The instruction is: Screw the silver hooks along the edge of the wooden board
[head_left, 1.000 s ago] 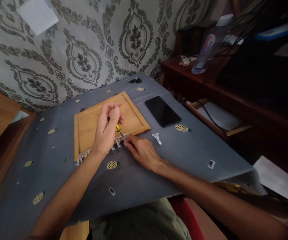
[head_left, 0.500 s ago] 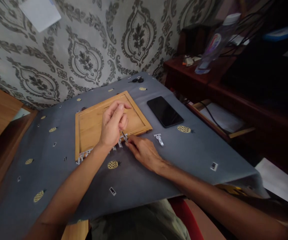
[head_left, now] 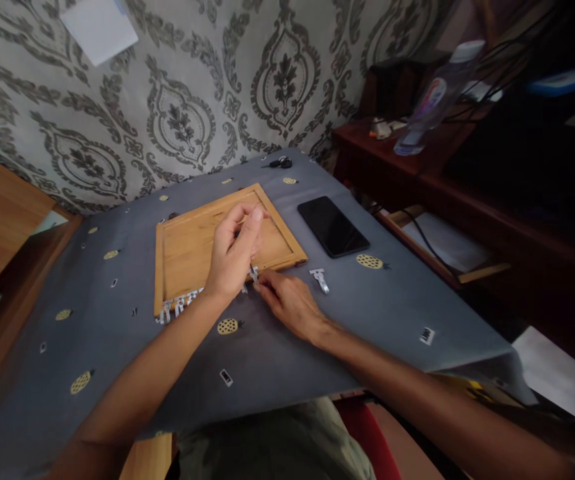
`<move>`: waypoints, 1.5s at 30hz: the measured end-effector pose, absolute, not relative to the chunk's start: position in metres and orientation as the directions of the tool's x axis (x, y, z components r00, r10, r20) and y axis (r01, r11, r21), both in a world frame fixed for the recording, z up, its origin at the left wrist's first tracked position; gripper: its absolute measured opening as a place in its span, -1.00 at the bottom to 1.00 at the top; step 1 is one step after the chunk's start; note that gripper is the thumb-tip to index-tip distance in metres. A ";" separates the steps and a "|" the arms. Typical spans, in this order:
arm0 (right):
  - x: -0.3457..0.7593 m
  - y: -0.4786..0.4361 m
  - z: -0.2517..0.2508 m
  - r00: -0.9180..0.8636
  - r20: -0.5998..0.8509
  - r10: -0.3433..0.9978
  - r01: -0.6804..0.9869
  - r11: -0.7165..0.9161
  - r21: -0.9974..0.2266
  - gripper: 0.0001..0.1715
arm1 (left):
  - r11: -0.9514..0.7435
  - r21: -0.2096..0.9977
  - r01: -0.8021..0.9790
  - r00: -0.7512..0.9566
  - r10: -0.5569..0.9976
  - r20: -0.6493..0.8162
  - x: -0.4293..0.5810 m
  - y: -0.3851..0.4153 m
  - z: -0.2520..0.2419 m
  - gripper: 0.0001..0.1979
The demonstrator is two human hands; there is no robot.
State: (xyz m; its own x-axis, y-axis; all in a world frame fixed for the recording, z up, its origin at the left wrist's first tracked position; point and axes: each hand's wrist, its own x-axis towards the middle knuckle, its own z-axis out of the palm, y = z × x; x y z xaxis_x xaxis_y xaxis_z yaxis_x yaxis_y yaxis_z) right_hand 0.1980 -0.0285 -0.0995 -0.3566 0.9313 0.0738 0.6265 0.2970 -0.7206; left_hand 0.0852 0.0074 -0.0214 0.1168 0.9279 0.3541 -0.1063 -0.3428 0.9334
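Note:
A framed wooden board (head_left: 187,243) lies on the cloth-covered table. Several silvery metal hooks (head_left: 180,303) line its near edge, partly covered by my left forearm. Over the board, my left hand (head_left: 237,243) is closed with curled fingers. A thin dark shaft, seemingly a screwdriver's, points down from it to a hook; the handle is hidden in the fist. My right hand (head_left: 287,297) rests at the board's near edge, thumb and fingers pinching that metal hook (head_left: 254,274). To its right another metal hook (head_left: 320,281) lies loose on the cloth.
A black phone (head_left: 334,225) lies right of the board. Black keys (head_left: 281,163) are near the wall. On the dark red desk (head_left: 367,143) at right stands a clear bottle (head_left: 430,107) with cables behind it. A wooden cabinet (head_left: 2,220) borders the left side.
My left hand has turned slightly above the hook, its fingers still curled. My right hand keeps its pinch at the board's edge. The whole view has shifted a little.

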 end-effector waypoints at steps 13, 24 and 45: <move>0.200 -0.027 -0.107 -0.361 0.084 0.929 0.567 0.290 -0.771 -0.75 | -0.250 0.936 -0.248 0.320 0.891 0.322 0.079 0.022 -0.024 -0.65; 0.198 -0.030 -0.106 -0.319 0.024 0.947 0.512 0.194 -0.837 -0.70 | -0.191 0.947 -0.257 0.474 0.829 0.296 0.064 0.027 -0.018 -0.68; 0.195 -0.030 -0.104 -0.293 -0.009 0.956 0.477 0.138 -0.868 -0.61 | -0.112 0.925 -0.362 0.531 0.791 0.304 0.057 0.036 -0.021 -0.81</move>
State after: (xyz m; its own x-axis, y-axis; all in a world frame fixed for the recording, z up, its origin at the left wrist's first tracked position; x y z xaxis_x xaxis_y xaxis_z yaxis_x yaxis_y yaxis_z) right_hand 0.1947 -0.0295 -0.1045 -0.2930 0.9561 -0.0092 0.4775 0.1380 -0.8677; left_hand 0.0568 0.0358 -0.0213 0.5312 0.7910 0.3036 -0.3625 -0.1116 0.9253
